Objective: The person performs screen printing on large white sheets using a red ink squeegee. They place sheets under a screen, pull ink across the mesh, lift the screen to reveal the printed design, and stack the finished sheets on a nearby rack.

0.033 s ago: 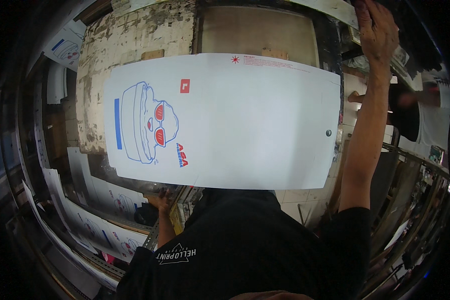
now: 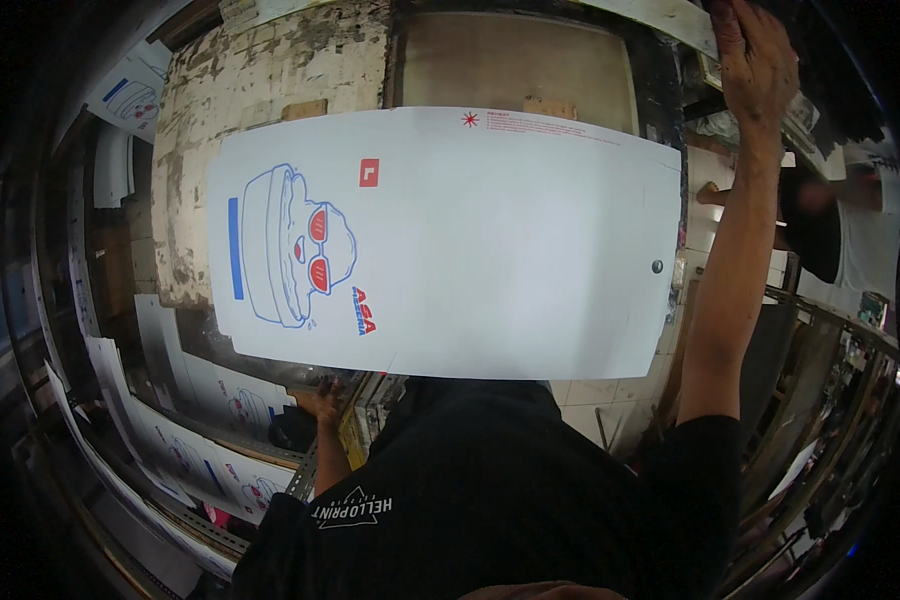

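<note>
A large white printed sheet [image 2: 510, 250] lies in front of me, bearing a blue line drawing with red sunglasses at its left. At the upper right, my right hand [image 2: 760, 75] is closed over the end of a pale frame bar [image 2: 660, 20]; its fingertips run into the picture's top edge. Low at the left, below the sheet's near edge, my left hand [image 2: 322, 402] has its fingers apart beside a metal rail. It appears to hold nothing, though part of it is in shadow.
Beyond the sheet are a paint-worn board [image 2: 270, 65] and a framed screen [image 2: 515, 65]. More printed sheets [image 2: 185, 450] stand in a rack at the lower left. Another person [image 2: 820, 215] is at the right, near metal shelving [image 2: 830, 420].
Both my hands and the sheet stay where they were. The other person at the right has shifted slightly.
</note>
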The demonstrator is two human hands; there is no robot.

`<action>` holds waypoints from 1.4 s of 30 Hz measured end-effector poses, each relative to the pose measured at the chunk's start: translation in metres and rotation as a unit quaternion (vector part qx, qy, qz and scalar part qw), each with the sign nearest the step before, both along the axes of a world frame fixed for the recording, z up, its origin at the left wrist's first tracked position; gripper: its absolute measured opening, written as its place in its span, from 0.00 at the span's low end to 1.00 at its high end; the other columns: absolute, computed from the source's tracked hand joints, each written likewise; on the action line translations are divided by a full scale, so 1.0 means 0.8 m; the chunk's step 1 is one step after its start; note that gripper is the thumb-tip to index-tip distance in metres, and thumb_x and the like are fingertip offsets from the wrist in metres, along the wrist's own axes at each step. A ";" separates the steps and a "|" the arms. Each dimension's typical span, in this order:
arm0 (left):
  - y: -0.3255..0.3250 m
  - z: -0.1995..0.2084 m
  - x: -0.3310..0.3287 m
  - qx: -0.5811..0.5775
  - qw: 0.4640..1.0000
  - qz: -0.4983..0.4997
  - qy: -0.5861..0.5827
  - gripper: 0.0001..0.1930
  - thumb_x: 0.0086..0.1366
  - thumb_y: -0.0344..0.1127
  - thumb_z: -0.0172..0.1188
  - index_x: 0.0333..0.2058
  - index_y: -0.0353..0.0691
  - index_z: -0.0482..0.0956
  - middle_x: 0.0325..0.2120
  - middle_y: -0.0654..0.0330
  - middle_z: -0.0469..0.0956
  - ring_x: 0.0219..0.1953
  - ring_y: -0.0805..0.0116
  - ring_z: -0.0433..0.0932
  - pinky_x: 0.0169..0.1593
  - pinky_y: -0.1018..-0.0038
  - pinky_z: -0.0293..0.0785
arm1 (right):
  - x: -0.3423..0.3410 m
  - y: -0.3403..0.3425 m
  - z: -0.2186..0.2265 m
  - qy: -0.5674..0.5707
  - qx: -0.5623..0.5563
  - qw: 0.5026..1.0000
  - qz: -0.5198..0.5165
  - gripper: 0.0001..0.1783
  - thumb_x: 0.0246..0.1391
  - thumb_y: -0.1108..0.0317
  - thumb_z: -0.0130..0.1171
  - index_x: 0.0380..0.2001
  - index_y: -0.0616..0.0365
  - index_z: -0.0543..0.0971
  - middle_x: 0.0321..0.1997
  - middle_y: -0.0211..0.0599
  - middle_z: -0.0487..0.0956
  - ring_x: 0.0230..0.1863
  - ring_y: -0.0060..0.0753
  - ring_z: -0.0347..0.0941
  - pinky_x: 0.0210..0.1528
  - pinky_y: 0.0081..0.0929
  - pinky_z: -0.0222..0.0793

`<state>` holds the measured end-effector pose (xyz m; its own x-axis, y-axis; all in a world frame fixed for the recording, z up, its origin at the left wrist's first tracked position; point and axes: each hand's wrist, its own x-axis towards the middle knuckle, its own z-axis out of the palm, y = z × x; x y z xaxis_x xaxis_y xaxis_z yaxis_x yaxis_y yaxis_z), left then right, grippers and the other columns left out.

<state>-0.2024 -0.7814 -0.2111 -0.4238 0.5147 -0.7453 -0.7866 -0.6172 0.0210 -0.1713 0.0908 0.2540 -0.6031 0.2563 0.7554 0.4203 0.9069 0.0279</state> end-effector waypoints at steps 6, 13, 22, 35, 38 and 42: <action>0.043 0.022 0.033 -0.206 0.978 0.006 0.041 0.33 0.67 0.53 0.50 0.61 0.35 0.56 0.52 0.48 0.68 0.52 0.55 0.70 0.49 0.67 0.72 | -0.002 0.000 -0.001 0.007 0.010 1.000 -0.005 0.24 0.61 0.54 0.49 0.47 0.64 0.78 0.35 0.45 0.76 0.40 0.46 0.71 0.43 0.35 0.63; 0.081 0.047 0.033 -0.468 0.871 -0.073 0.129 0.30 0.66 0.49 0.53 0.56 0.29 0.63 0.47 0.46 0.72 0.46 0.54 0.73 0.47 0.65 0.73 | -0.002 0.009 0.002 0.000 0.014 1.000 0.008 0.25 0.61 0.53 0.48 0.47 0.64 0.78 0.34 0.46 0.77 0.39 0.47 0.71 0.44 0.35 0.63; 0.146 0.135 -0.024 -0.803 0.436 -0.133 0.384 0.26 0.66 0.44 0.56 0.51 0.22 0.71 0.40 0.44 0.78 0.40 0.53 0.77 0.45 0.63 0.74 | -0.004 0.011 0.006 -0.008 0.000 1.000 -0.022 0.26 0.62 0.52 0.47 0.46 0.65 0.78 0.34 0.47 0.77 0.39 0.47 0.72 0.44 0.36 0.64; 0.616 0.301 -0.247 -0.492 0.334 -0.181 0.783 0.16 0.57 0.20 0.57 0.45 0.38 0.79 0.46 0.49 0.76 0.51 0.50 0.72 0.56 0.63 0.66 | -0.008 -0.004 0.010 0.037 -0.024 0.998 0.045 0.21 0.58 0.58 0.52 0.45 0.66 0.79 0.31 0.46 0.77 0.37 0.47 0.72 0.42 0.36 0.64; 0.707 0.281 -0.270 -0.478 0.218 -0.252 0.813 0.22 0.56 0.25 0.55 0.51 0.44 0.75 0.51 0.54 0.74 0.51 0.51 0.72 0.53 0.56 0.64 | -0.012 0.010 0.007 0.014 -0.010 1.000 0.020 0.20 0.56 0.61 0.54 0.44 0.66 0.79 0.32 0.47 0.77 0.37 0.48 0.71 0.42 0.38 0.64; 0.753 0.252 -0.269 -0.515 0.098 -0.366 0.769 0.23 0.55 0.31 0.56 0.52 0.48 0.75 0.52 0.61 0.72 0.52 0.55 0.72 0.53 0.51 0.58 | -0.018 0.017 0.005 0.021 0.001 1.000 0.010 0.20 0.56 0.59 0.54 0.43 0.64 0.80 0.33 0.46 0.78 0.38 0.47 0.71 0.42 0.39 0.64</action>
<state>-0.4177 -0.1787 -0.0095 -0.5731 0.8142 0.0930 0.8099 0.5454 0.2160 -0.1856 0.1045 0.2578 -0.5759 0.2431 0.7805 0.4021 0.9155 0.0116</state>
